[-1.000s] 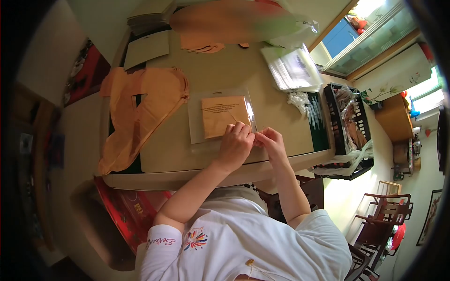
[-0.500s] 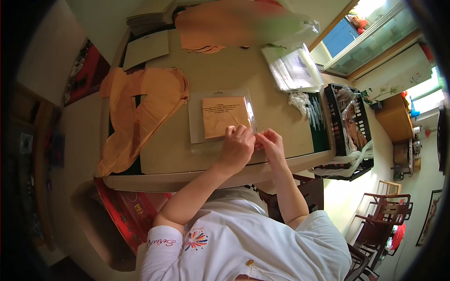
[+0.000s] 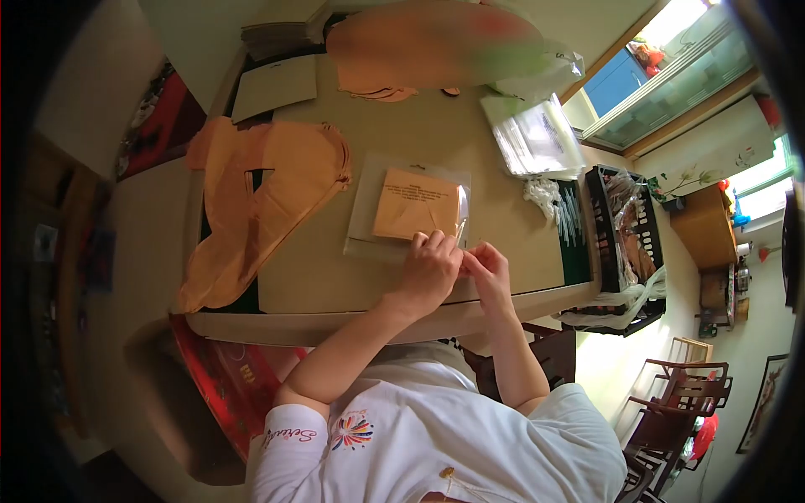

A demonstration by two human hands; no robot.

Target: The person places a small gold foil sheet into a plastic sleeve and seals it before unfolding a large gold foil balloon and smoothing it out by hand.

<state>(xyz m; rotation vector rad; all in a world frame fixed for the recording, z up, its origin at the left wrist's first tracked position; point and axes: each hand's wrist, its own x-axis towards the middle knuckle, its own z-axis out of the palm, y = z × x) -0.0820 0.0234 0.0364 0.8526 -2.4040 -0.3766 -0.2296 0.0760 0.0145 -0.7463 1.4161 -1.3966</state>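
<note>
A clear plastic packet (image 3: 362, 226) with a hang hole lies flat on the table, slightly tilted. Inside it is a square tan piece (image 3: 417, 205) with small printed lines. At its lower right edge my left hand (image 3: 431, 270) is closed, fingers curled over the plastic. Just to the right, my right hand (image 3: 488, 270) pinches thumb to fingertips, almost touching the left. What lies between the right fingertips is too small to make out. Left of the packet lie flat tan cut-out pieces (image 3: 281, 193) in a stack.
Clear plastic bags (image 3: 537, 138) are piled at the back right, beside white bundled material (image 3: 543, 197) and thin clear tubes (image 3: 570, 216). A black crate (image 3: 625, 226) stands by the right edge. A pale card (image 3: 275, 86) and a large blurred heap (image 3: 436, 42) lie at the back.
The packet has turned a little clockwise, and both hands have shifted slightly with its lower right edge. The whole view has also moved a little.
</note>
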